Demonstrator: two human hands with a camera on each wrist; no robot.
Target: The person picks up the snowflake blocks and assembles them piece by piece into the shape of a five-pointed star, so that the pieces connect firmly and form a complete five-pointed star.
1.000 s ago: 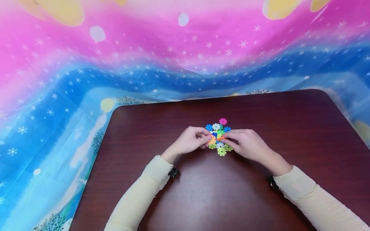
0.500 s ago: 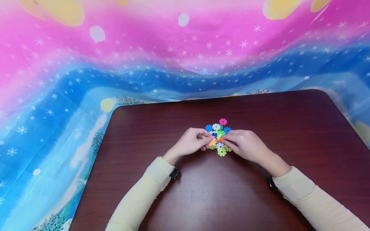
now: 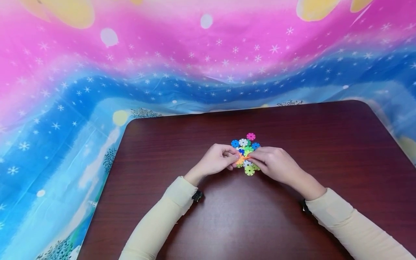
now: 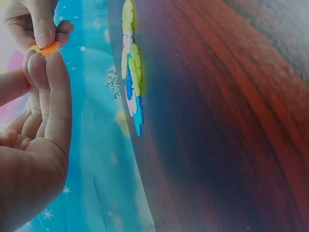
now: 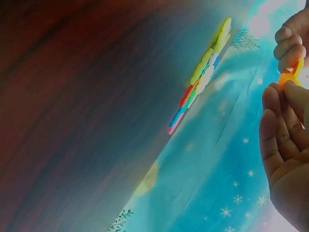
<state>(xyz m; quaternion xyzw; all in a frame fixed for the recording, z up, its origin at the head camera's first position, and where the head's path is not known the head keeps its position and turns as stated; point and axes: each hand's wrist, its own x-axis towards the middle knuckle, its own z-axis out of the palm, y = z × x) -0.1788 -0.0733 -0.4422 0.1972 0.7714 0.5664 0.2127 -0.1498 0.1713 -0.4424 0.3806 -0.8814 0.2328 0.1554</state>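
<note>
In the head view, my left hand point(image 3: 214, 159) pinches an orange notched disc point(image 3: 240, 159), a flat snowflake-shaped building piece, between thumb and fingers. My right hand point(image 3: 279, 163) pinches a second orange disc point(image 3: 246, 157), turned nearly edge-on, against the first. In the right wrist view the orange pieces point(image 5: 287, 79) meet between the fingertips; whether their slots interlock, I cannot tell. Both hands are raised above a heap of loose discs, among them a pink disc point(image 3: 251, 136), a white disc point(image 3: 243, 142) and a yellow-green disc point(image 3: 249, 170). Fingers hide part of the heap.
A dark reddish-brown table point(image 3: 224, 216) with rounded corners lies under the hands. Behind and left of it hangs a pink and blue cloth point(image 3: 182, 65) with snowflake prints. A blue disc point(image 3: 235, 143) lies at the heap's left, close to the left fingers.
My left hand has shifted slightly to the right, bringing its orange disc closer against the one in my right hand. The loose discs on the table have stayed put.
</note>
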